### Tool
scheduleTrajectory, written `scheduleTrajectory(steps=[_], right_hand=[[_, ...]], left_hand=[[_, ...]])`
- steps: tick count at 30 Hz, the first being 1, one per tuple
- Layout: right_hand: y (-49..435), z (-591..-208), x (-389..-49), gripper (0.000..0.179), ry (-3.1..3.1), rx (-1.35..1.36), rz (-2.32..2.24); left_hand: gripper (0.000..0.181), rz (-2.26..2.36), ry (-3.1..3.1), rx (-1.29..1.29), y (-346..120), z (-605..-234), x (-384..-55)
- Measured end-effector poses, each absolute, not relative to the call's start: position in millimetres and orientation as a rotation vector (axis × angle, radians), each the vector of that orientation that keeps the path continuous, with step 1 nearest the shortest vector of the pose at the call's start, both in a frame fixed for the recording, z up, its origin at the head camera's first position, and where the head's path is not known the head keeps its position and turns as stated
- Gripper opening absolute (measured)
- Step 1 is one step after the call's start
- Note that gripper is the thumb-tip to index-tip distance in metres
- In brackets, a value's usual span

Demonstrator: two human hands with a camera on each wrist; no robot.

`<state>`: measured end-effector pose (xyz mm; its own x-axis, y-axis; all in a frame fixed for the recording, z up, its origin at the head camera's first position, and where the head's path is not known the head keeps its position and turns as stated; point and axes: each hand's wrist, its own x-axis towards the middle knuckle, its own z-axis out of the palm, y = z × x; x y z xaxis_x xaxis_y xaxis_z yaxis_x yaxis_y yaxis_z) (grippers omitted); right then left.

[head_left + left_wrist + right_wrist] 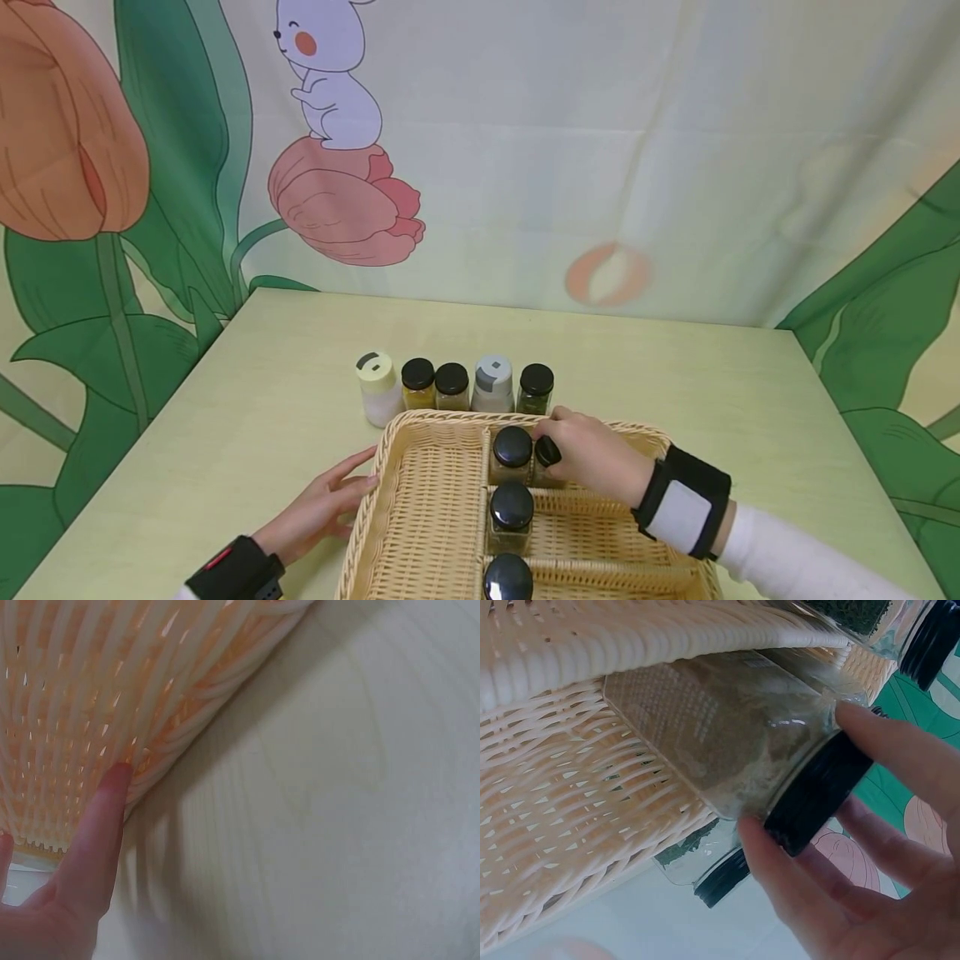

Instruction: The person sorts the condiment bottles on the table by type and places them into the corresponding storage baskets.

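Observation:
My right hand point(595, 452) pinches the black lid of a square clear spice jar point(720, 727) between thumb and fingers. Brownish powder fills that jar, which stands tilted in the right wrist view inside the top right compartment of a wicker basket point(431, 500). Another black-lidded jar point(512, 448) is right beside it in the same compartment. Against the basket's left outer side rest the fairly straight fingers of my left hand point(318, 510); one fingertip point(114, 776) presses the weave in the left wrist view.
Two more black-lidded jars point(512, 507) sit along the divider in the lower compartments. Behind the basket stand a cream-lidded shaker point(378, 390), a grey-lidded shaker point(492, 385) and several black-lidded jars point(536, 389) in a row. A printed curtain point(510, 167) hangs behind the table point(750, 400).

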<state>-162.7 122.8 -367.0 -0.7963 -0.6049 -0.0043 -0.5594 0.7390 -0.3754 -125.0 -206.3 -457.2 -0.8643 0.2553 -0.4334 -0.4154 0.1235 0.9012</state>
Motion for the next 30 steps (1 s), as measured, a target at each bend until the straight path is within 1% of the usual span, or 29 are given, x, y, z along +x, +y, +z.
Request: scheduleTrajectory(steps=[14,19,24,30], right_hand=[[123,-367,-163,0.030,2.811,-0.946,-0.579],[123,-366,-165,0.028,2.832,-0.989,-0.571],[124,-362,-171,0.030,2.863,-1.039,-0.526],[124,-356,-182,0.029,2.827,-0.987,-0.523]], left_hand=[[0.065,1.797,1.923,-0.149,-206,-457,-124],[0.066,1.796,1.918,-0.151,-206,-458,-124],[0.066,1.795,1.919,-0.155,-206,-457,-124],[0.066,1.792,1.910,-0.143,-206,-456,-124]])
